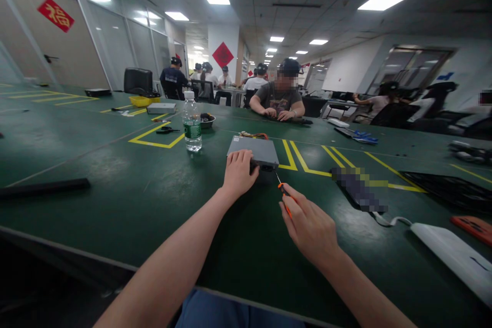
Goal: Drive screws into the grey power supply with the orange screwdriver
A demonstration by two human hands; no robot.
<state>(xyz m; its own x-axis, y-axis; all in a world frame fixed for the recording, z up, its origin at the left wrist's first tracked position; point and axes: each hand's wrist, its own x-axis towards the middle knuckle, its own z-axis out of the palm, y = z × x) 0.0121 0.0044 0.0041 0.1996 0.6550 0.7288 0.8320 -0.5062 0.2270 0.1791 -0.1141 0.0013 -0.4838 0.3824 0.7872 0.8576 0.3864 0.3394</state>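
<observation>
A grey metal computer power supply unit (258,150) lies on the green table, with coloured cables bunched at its far side. My left hand (239,171) grips its near left corner, fingers on top and thumb at the near face. In my right hand (309,220) is an orange and black screwdriver (283,189). Its thin shaft points up and left, and the tip is at or close to the lower right corner of the unit's near face. Whether the tip touches a screw, I cannot tell.
A water bottle (192,123) stands left of the unit, near a metal bowl (207,121). To the right lie a phone-like dark device (357,189) with a white cable and a white flat device (453,251). Another person (279,95) sits across the green table (154,215).
</observation>
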